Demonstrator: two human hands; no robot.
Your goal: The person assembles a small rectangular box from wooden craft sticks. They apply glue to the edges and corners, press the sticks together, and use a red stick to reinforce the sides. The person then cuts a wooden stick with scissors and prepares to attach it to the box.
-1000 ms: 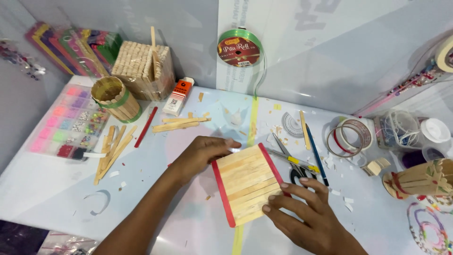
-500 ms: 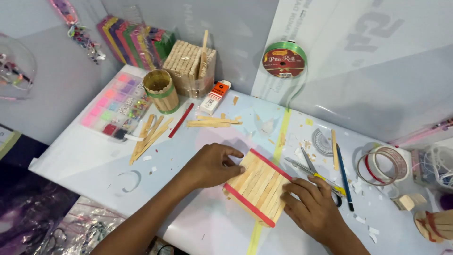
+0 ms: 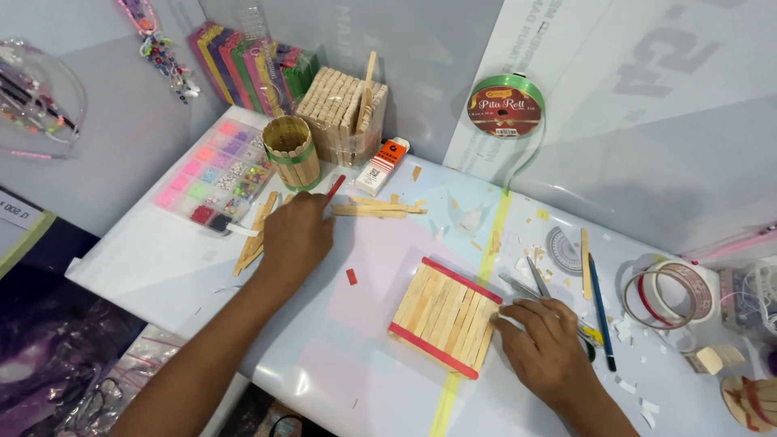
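Our left hand (image 3: 295, 239) grasps a red stick (image 3: 334, 188); right hand (image 3: 546, 348), fingers released, steadies the stick panel (image 3: 445, 316), which may slide under uneven pressure.

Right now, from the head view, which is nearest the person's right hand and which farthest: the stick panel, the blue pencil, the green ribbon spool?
From the right hand:
1. Stick panel, touching its fingers, just left.
2. Blue pencil, slightly right.
3. Green ribbon spool, far up against the wall.

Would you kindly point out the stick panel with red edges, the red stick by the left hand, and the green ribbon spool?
stick panel (image 3: 447, 315), head view, middle of its wooden slats.
red stick (image 3: 336, 187), head view, its exposed upper end.
green ribbon spool (image 3: 506, 106), head view, centre of its round face.
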